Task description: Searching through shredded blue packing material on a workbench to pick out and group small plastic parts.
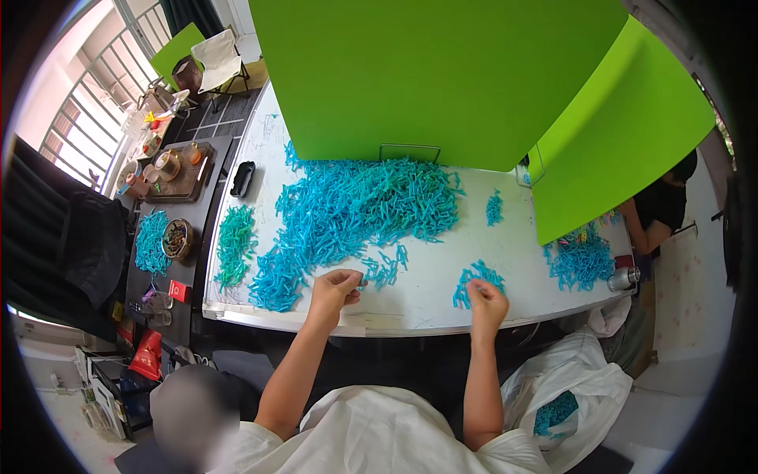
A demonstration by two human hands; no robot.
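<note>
A big heap of small blue and teal plastic-looking pieces spreads over the white table; their kind is too small to make out. My left hand is closed in a pinch just right of the heap's near end, beside a few loose pieces. Whatever its fingertips hold is too small to tell. Over at the right, my right hand has its fingers pressed together at the near edge of a small blue pile, covering part of it. What it grips, if anything, is hidden.
Green panels stand upright behind the heap. Greener pieces and a black tray lie at left. Another blue pile sits right, near another person's arm. A white bag with blue pieces stands below the table's right end.
</note>
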